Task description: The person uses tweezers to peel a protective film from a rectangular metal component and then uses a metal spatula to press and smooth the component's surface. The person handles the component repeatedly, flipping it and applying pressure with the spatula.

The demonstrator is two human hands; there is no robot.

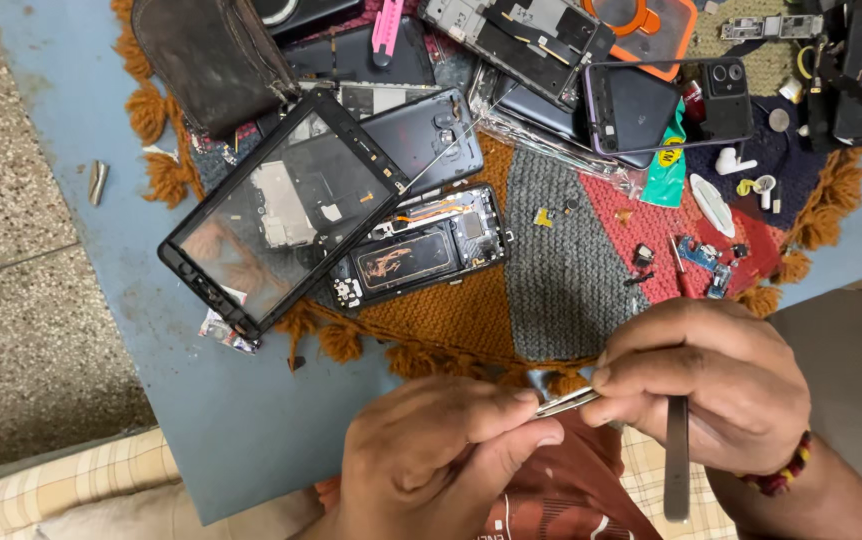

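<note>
Left hand: the left hand (431, 450) is clenched around one end of a thin silver metal piece (564, 403), thumb and fingertips pinching it.
Right hand: the right hand (706, 385) grips the other end of the same piece, and a dark flat tool (677, 455) hangs down from its fingers, possibly tweezers.
Metal piece: it bridges the gap between the two hands, slightly tilted.
Beyond the grip: an opened phone body (421, 245) lies on the knitted mat (561, 270).
Up and left of the grip: a black screen frame (281, 210) leans over that phone.
Far side: more phone shells (651, 100) are piled together.
Under the mat: blue table (231, 400).
</note>
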